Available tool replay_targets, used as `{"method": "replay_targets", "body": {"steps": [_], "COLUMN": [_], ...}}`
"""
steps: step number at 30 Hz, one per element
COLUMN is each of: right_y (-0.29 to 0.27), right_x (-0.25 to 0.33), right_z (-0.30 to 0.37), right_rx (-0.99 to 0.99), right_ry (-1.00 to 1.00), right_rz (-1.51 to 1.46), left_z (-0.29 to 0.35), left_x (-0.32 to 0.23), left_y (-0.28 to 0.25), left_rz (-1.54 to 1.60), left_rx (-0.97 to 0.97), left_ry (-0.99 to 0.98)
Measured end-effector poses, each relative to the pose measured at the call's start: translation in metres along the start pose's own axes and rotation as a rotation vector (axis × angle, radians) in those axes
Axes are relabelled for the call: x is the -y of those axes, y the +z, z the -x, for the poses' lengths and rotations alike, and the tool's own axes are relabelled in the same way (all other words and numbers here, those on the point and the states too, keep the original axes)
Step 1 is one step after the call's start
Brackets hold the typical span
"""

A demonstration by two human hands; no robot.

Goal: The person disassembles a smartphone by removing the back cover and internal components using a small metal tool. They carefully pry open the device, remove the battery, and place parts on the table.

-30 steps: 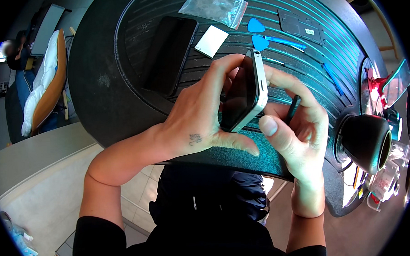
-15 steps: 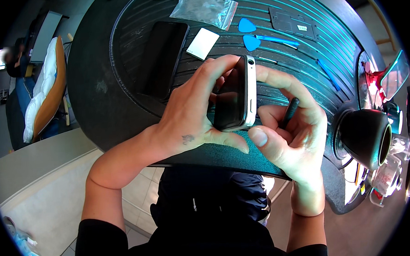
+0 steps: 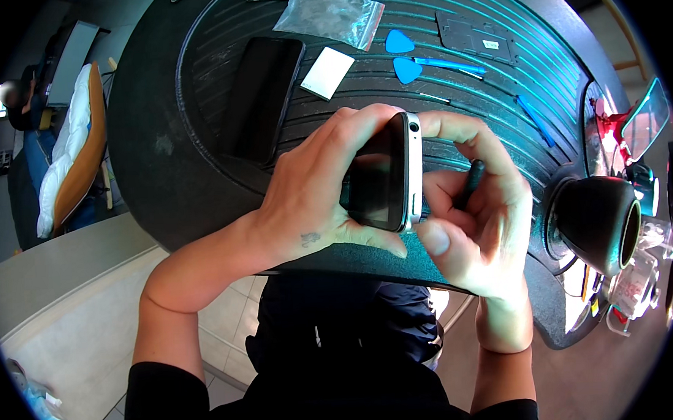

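My left hand (image 3: 293, 189) grips a smartphone (image 3: 377, 185) with a black screen and a silver frame, held on edge above the near side of the table. The screen faces left and the narrow silver end points up at me. My right hand (image 3: 500, 213) is curled beside the phone, its index fingertip at the phone's far corner and its thumb close to the near corner. A black rod-like tool (image 3: 472, 181) is tucked in the right hand's curled fingers; its lower end is hidden. The phone's back faces the right hand and cannot be seen.
On the dark ribbed table lie a larger black phone (image 3: 263, 96), a white card-like block (image 3: 327, 73), a clear zip bag (image 3: 330, 16), blue opening picks (image 3: 407, 70), a blue pry tool (image 3: 536, 121) and a dark flat plate (image 3: 476, 37). A black pot (image 3: 596, 223) stands right. Another person is far left.
The phone has tilted and dropped a little toward me between my hands. My right thumb has shifted slightly down along its near end. The tool stays in the right hand.
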State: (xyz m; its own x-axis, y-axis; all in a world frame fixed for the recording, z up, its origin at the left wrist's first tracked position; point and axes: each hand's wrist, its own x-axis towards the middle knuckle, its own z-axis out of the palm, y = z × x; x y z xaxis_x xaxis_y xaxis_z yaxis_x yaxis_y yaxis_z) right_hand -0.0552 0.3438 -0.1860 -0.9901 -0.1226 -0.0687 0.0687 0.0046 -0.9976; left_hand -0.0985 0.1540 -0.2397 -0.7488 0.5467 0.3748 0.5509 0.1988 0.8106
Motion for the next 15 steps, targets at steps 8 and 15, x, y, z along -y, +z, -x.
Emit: {"method": "replay_targets", "body": {"steps": [8,15], "right_y": [-0.0008,0.0011], "right_x": [0.0027,-0.0015], "right_z": [0.0033,0.0034], "right_rx": [0.021,-0.023], "right_ry": [0.043,-0.069], "right_rz": [0.044,0.046], "left_z": [-0.0021,-0.0033], "left_x": [0.0036,0.0022], "left_y": [0.0002,0.0008], "left_rz": [-0.073,-0.123], "left_rx": [-0.025,-0.041], "left_ry": [0.07,0.049]}}
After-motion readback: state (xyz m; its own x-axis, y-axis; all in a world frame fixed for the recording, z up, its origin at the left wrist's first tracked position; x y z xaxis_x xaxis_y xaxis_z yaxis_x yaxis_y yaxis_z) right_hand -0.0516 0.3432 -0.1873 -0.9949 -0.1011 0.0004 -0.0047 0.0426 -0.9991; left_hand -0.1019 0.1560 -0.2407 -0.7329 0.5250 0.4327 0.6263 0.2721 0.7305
